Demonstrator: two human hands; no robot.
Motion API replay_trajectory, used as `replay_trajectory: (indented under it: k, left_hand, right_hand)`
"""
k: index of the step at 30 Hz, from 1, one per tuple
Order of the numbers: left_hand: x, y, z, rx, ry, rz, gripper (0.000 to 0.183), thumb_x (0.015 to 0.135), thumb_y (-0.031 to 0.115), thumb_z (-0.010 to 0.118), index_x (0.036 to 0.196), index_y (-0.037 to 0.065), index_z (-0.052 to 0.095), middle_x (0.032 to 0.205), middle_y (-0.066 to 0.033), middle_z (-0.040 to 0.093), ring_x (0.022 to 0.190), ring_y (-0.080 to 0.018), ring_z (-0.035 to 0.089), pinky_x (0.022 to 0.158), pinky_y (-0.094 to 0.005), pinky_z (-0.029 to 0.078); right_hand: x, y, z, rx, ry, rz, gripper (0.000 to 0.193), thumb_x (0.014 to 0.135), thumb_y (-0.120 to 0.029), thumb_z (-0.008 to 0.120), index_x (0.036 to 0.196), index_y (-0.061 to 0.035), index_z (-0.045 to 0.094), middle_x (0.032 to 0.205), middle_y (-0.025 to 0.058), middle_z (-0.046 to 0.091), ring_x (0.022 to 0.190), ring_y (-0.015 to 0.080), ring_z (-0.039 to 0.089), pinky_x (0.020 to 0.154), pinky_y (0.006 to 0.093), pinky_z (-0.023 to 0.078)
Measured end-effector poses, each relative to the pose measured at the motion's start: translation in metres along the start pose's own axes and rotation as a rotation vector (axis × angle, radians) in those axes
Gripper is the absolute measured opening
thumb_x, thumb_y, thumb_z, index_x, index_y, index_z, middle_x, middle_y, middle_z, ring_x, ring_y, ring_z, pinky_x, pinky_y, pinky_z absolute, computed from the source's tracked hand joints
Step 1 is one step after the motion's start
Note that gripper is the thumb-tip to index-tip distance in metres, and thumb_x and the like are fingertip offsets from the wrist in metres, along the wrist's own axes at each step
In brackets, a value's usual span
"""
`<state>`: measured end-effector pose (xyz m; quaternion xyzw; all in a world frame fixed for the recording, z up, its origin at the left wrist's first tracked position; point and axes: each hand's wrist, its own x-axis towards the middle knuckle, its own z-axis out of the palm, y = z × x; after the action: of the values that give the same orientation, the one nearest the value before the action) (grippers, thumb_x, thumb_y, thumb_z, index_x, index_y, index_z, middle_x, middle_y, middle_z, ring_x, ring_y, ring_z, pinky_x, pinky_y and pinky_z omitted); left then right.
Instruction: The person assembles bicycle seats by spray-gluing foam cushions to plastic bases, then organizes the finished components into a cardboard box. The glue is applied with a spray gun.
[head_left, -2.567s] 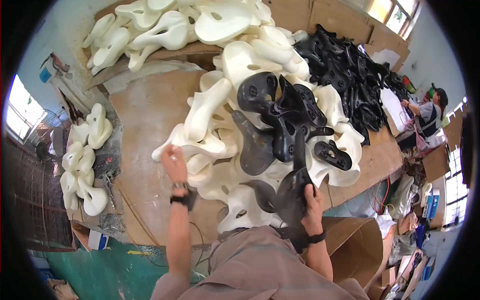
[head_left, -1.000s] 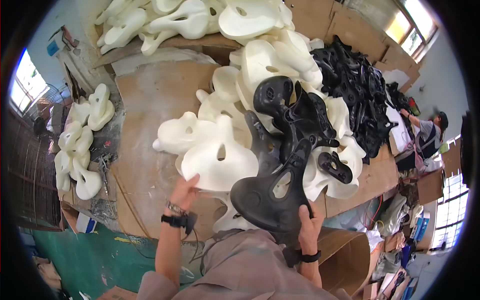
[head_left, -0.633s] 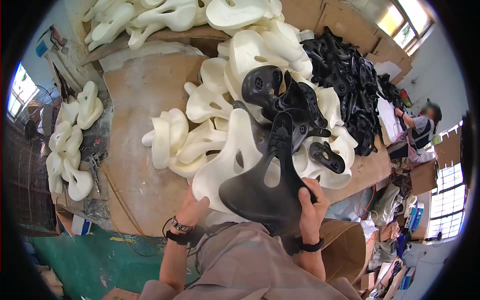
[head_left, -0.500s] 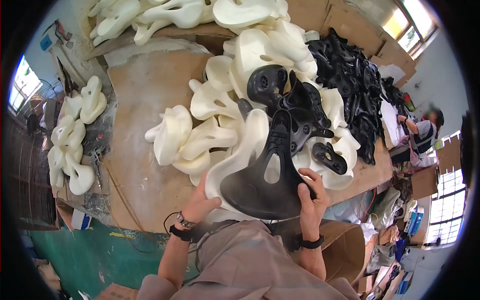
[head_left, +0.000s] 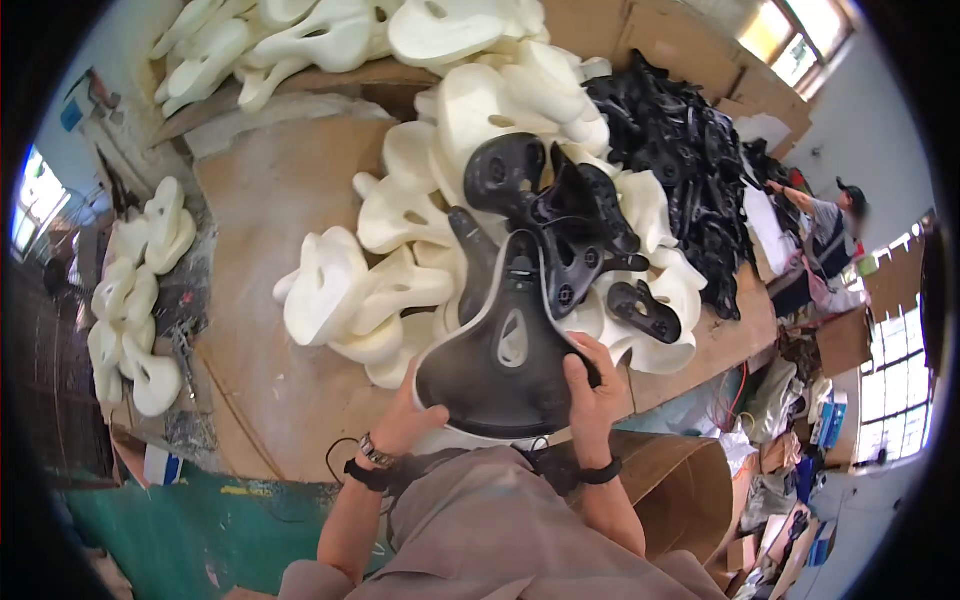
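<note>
Right in front of me, a black plastic bicycle saddle base [head_left: 465, 375] lies on a cream foam saddle pad, and only the pad's thin pale rim shows around it. Through the slot in the base, pale foam is visible. My left hand [head_left: 411, 412] grips the wide end at its left edge, thumb on top. At the right edge, my right hand [head_left: 594, 388] holds the same pair, its thumb and fingers curled around the side. Just beyond the narrow nose, several loose black saddle bases [head_left: 572, 250] lie on a heap of cream foam pads [head_left: 400, 215].
A cardboard-covered table [head_left: 270, 210] carries the heaps. More black bases [head_left: 680, 170] are piled at the far right, and more foam pads [head_left: 320, 35] at the back. Foam pads [head_left: 150, 365] also lie at the left. A brown open bin [head_left: 690, 490] stands by my right arm. Another person [head_left: 835, 235] is at the right.
The black base in my right hand has moved left onto the foam pad in my left hand. They overlapped partly before; now their outlines line up.
</note>
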<state>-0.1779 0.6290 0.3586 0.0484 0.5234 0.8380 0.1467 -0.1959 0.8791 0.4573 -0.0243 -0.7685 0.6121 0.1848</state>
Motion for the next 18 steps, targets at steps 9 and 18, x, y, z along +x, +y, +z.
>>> replay_trajectory:
  k: [9,18]
  left_hand:
    - [0.003,0.007,0.000,-0.040,-0.006,0.009,0.100,0.081,0.034,0.083,0.156,0.004,0.025,0.143,-0.0089,0.048,0.130,-0.0184,0.048,0.103,-0.0344,0.046]
    - [0.004,0.011,0.000,-0.065,-0.007,-0.014,0.096,0.084,0.037,0.082,0.156,0.006,0.027,0.137,-0.0067,0.053,0.114,-0.0131,0.055,0.085,-0.0283,0.051]
  right_hand:
    - [0.003,0.007,-0.001,0.087,0.020,0.031,0.022,0.095,-0.009,0.067,0.112,0.0043,0.070,0.120,0.0107,0.069,0.111,0.0192,0.062,0.100,0.0308,0.045]
    - [0.006,0.001,0.005,0.032,-0.023,-0.020,0.021,0.096,-0.008,0.067,0.112,0.0039,0.070,0.123,0.0107,0.067,0.111,0.0186,0.062,0.098,0.0299,0.046]
